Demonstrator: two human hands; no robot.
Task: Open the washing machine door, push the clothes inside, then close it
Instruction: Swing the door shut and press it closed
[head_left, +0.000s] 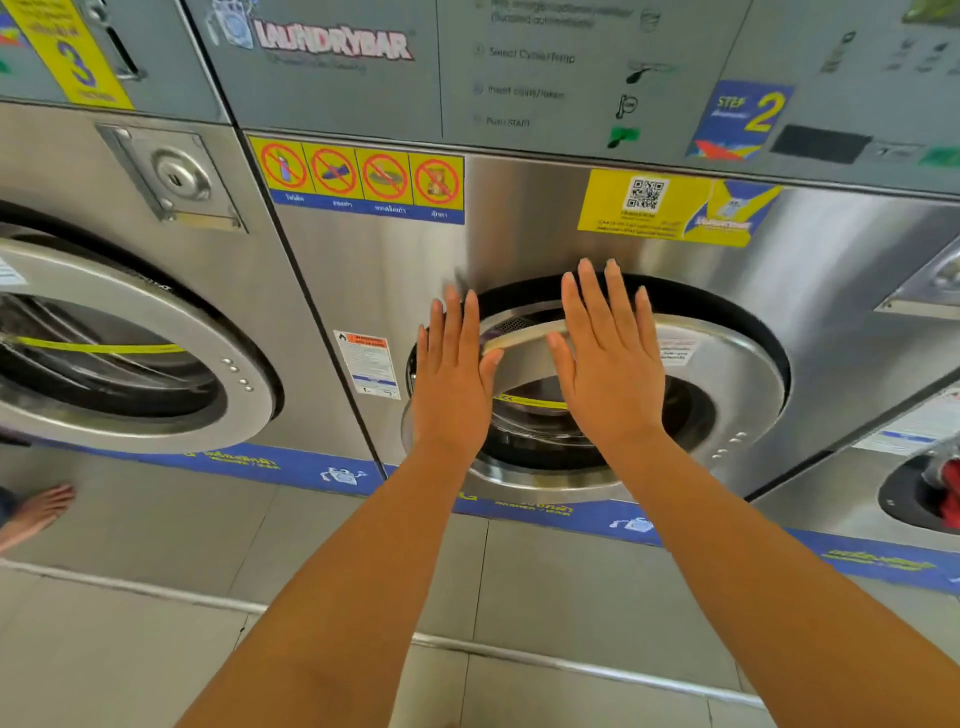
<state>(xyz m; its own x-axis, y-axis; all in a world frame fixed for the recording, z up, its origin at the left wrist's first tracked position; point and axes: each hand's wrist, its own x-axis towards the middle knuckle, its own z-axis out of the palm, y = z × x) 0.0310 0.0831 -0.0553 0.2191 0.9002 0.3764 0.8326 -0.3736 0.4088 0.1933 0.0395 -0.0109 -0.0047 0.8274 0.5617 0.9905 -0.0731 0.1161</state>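
The steel washing machine (389, 270) in front of me has a round door (727, 384) with a glass window, lying against the machine's front. My left hand (454, 374) lies flat with straight fingers on the door's left edge. My right hand (608, 358) lies flat with spread fingers on the upper part of the door ring. The door's handle (524, 335) shows between the two hands. No clothes are visible through this door's window.
A second machine with a round door (130, 343) stands to the left. At the right edge a third machine's opening shows red clothes (948, 493). Another person's bare foot (36, 512) is on the tiled floor at the left. A blue strip (249, 465) runs along the machines' base.
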